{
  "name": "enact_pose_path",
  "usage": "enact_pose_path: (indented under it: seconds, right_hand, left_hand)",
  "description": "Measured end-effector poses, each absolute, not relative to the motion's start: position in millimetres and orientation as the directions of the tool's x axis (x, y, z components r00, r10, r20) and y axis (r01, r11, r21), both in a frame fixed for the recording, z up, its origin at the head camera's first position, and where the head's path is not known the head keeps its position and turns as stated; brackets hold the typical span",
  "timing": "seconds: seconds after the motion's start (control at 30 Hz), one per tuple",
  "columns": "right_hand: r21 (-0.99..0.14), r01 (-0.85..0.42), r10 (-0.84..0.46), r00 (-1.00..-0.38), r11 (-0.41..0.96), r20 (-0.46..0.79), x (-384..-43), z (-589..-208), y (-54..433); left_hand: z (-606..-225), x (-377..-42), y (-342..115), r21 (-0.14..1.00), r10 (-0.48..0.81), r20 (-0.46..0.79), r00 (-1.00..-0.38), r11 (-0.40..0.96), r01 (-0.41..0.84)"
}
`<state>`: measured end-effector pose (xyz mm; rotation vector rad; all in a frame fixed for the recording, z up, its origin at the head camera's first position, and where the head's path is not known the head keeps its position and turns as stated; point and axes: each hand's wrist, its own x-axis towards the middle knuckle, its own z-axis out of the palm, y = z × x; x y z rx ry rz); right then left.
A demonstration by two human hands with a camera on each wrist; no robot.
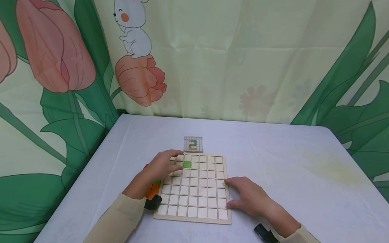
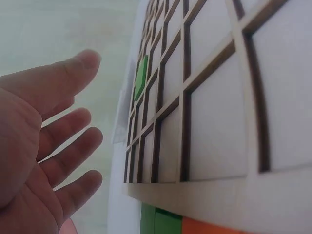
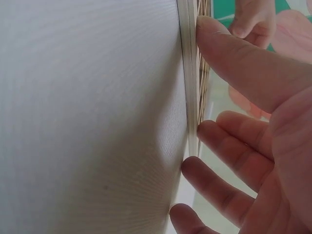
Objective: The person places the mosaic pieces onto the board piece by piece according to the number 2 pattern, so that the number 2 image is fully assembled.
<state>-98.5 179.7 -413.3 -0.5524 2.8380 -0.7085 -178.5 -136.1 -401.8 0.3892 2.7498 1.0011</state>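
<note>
- The light wooden square-grid board (image 1: 194, 220) lies flat on the white-covered surface (image 1: 288, 162), in front of the person.
- A bright green square tile (image 1: 186, 164) sits on the board, in the second row from the far edge, third column from the left (whether it is fully seated is hard to tell).
- The left hand (image 1: 162, 165) is open above the board's far left part, holding nothing; its thumb is near the green tile, and the left wrist view shows a gap between them.
- The right hand (image 1: 247, 195) is open too, thumb and fingertips spread against the board's right edge.
- Orange pieces (image 1: 153, 191) lie just left of the board, with some green and a bit of red beside them, partly hidden by the left hand.
- A small gridded card (image 1: 192, 144) bearing a green-and-orange figure "2" lies just beyond the board's far edge.
- Beige sleeves (image 1: 118, 216) and black wrist devices (image 1: 153, 202) show on both arms.
- Behind the surface hangs a pale curtain (image 1: 212, 67) printed with pink tulips.
</note>
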Motion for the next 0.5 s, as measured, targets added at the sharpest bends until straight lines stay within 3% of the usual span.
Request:
enact_pose_path:
  seconds: [0.5]
  right_hand:
    - [-0.493,-0.293,-0.382,-0.92,0.819,-0.088,-98.1,-413.0,180.0]
  left_hand:
    - [-398.7,-171.5,-162.1,0.636,0.247,-0.056,-0.967,0.756,0.156]
